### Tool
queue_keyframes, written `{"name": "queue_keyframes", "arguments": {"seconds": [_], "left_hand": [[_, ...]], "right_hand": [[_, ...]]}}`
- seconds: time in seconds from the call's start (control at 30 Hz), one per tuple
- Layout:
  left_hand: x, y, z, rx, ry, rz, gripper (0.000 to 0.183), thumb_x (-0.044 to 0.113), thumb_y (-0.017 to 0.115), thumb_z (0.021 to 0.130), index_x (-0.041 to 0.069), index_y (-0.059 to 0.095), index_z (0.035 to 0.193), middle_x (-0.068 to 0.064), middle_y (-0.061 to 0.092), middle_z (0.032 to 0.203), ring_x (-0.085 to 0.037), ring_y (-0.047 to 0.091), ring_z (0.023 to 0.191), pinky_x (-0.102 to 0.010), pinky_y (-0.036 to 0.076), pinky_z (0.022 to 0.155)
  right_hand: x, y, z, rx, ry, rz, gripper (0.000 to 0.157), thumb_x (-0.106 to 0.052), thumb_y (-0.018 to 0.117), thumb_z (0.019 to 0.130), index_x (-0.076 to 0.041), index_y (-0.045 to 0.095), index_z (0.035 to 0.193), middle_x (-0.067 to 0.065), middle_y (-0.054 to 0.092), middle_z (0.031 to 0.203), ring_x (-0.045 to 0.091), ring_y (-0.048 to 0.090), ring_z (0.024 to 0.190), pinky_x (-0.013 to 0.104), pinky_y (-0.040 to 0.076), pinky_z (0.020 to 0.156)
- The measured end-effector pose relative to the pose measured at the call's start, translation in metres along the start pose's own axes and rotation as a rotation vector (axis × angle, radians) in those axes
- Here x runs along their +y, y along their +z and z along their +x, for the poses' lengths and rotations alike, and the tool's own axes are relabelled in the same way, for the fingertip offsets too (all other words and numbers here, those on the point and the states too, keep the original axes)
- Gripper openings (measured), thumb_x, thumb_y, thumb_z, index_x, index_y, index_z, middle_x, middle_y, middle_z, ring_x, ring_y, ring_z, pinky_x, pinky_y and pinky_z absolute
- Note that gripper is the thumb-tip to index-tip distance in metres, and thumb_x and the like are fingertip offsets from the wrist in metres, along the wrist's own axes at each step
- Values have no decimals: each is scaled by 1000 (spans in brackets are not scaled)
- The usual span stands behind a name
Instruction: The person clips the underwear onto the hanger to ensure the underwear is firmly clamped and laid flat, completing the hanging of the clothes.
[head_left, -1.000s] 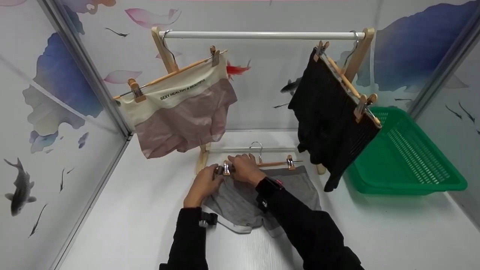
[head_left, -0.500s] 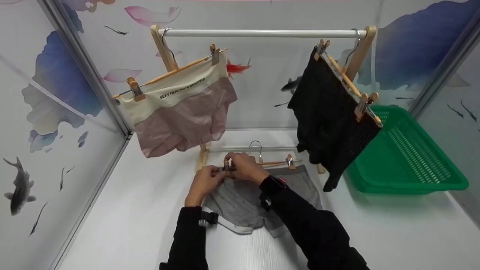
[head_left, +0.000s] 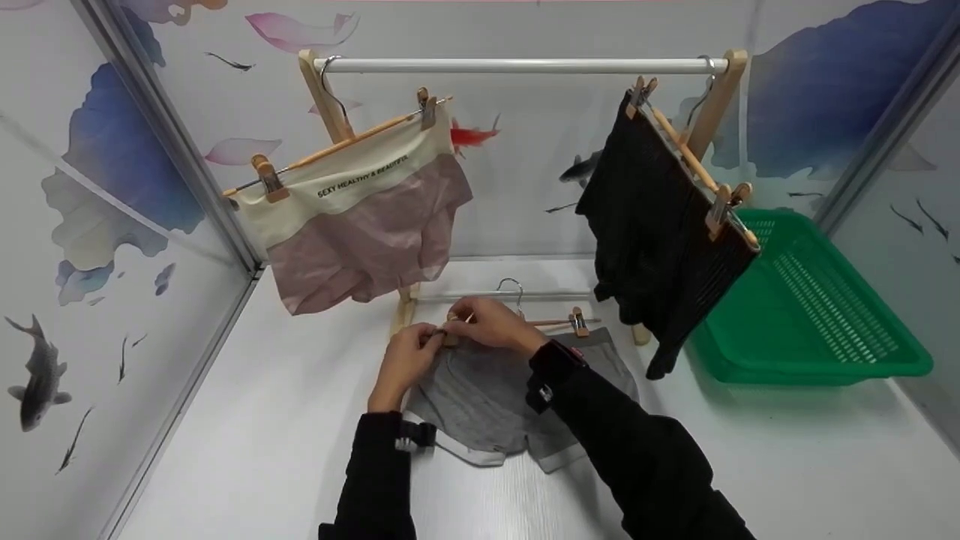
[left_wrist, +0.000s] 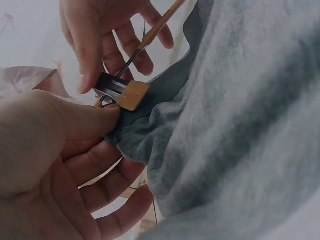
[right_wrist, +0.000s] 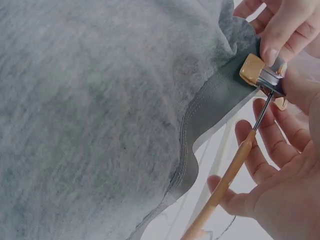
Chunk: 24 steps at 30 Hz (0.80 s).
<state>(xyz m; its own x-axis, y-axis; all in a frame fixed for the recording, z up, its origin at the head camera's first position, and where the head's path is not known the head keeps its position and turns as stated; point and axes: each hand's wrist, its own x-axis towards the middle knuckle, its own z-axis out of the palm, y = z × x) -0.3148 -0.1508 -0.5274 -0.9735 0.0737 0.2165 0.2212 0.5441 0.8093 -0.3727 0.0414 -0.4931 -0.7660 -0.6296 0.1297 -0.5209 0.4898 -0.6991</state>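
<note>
Grey boxer shorts (head_left: 480, 405) lie flat on the white table, waistband toward the rack. My left hand (head_left: 405, 364) pinches the waistband's left corner between thumb and fingers. My right hand (head_left: 491, 322) pinches the left clip (right_wrist: 252, 70) of a wooden clip hanger (head_left: 551, 324). In the left wrist view, that clip's tan pad (left_wrist: 133, 96) lies over the waistband, with my left thumb right beside it. The hanger's right clip (head_left: 578, 322) sits on the other end of the waistband. In the head view my fingers partly hide the left clip.
Above stands a rack with a white rail (head_left: 525, 66). Pink briefs with a cream waistband (head_left: 367, 225) hang at its left, a black ribbed garment (head_left: 660, 217) at its right. A green plastic basket (head_left: 810, 315) stands on the right of the table.
My right hand has shifted slightly up, its fingers now covering more of the left clip. My left hand stays at the waistband corner, its fingertips close to the clip. The shorts lie nearly unchanged.
</note>
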Motion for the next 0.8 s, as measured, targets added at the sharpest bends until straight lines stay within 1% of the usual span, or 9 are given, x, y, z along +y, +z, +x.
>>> {"name": "queue_keyframes", "arguments": {"seconds": [0.07, 0.17, 0.23, 0.3, 0.37, 0.43, 0.53, 0.67, 0.8], "left_hand": [[-1, -1, 0, -2, 0, 0, 15, 15, 63, 101, 7, 75, 97, 0, 67, 77, -14, 56, 67, -33, 45, 66], [-2, -2, 1, -4, 0, 10, 17, 16, 62, 102, 8, 74, 94, 3, 59, 71, -14, 51, 63, -33, 41, 63], [-2, -2, 1, -5, 2, 17, 17, 16, 62, 102, 7, 73, 93, 3, 57, 70, -14, 50, 63, -32, 41, 62], [-3, -2, 2, -3, 9, 24, 16, 14, 62, 102, 6, 73, 95, 3, 59, 73, -15, 51, 65, -33, 42, 63], [-4, -2, 2, -6, 14, 31, 15, 13, 61, 102, 5, 73, 98, 1, 62, 78, -15, 54, 69, -34, 44, 66], [-4, -2, 2, -8, 14, 40, 14, 13, 61, 102, 5, 72, 101, -1, 65, 82, -16, 56, 72, -36, 46, 69], [-6, -1, 2, -14, 7, 46, 13, 14, 61, 103, 6, 71, 101, -1, 65, 84, -17, 56, 74, -37, 46, 71], [-6, -1, 1, -17, 15, 56, 12, 12, 60, 102, 5, 70, 99, -1, 62, 81, -17, 54, 71, -37, 45, 69], [-6, -1, 1, -15, 38, 80, 12, 10, 60, 101, 4, 69, 98, 0, 59, 79, -17, 52, 70, -37, 44, 68]], "right_hand": [[1, -2, 0, 6, -6, 31, 28, -28, 64, 102, -4, 71, 115, 8, 71, 105, 22, 67, 90, 35, 53, 77], [2, -5, 0, 28, 2, 60, 31, -30, 65, 102, -5, 72, 119, 7, 71, 108, 24, 67, 96, 37, 53, 84], [2, -8, 0, 52, 11, 84, 32, -30, 67, 100, -5, 72, 119, 7, 71, 109, 25, 67, 100, 38, 52, 88], [3, -9, 1, 72, 19, 110, 31, -30, 69, 99, -6, 72, 118, 7, 71, 109, 24, 67, 100, 38, 52, 90], [6, -10, 1, 83, 27, 144, 29, -29, 71, 97, -8, 73, 116, 6, 71, 109, 22, 67, 99, 36, 52, 88], [9, -9, 1, 89, 32, 172, 27, -29, 73, 96, -10, 73, 115, 4, 71, 109, 20, 68, 96, 34, 53, 83], [13, -8, 0, 95, 23, 194, 27, -30, 74, 95, -11, 74, 114, 2, 71, 106, 20, 70, 92, 31, 52, 76], [15, -6, -1, 106, -2, 231, 26, -30, 75, 94, -11, 74, 112, 2, 71, 102, 28, 70, 90, 28, 48, 70], [14, -5, -1, 104, -29, 280, 25, -30, 75, 94, -11, 74, 110, 3, 72, 99, 33, 70, 91, 29, 47, 70]]}}
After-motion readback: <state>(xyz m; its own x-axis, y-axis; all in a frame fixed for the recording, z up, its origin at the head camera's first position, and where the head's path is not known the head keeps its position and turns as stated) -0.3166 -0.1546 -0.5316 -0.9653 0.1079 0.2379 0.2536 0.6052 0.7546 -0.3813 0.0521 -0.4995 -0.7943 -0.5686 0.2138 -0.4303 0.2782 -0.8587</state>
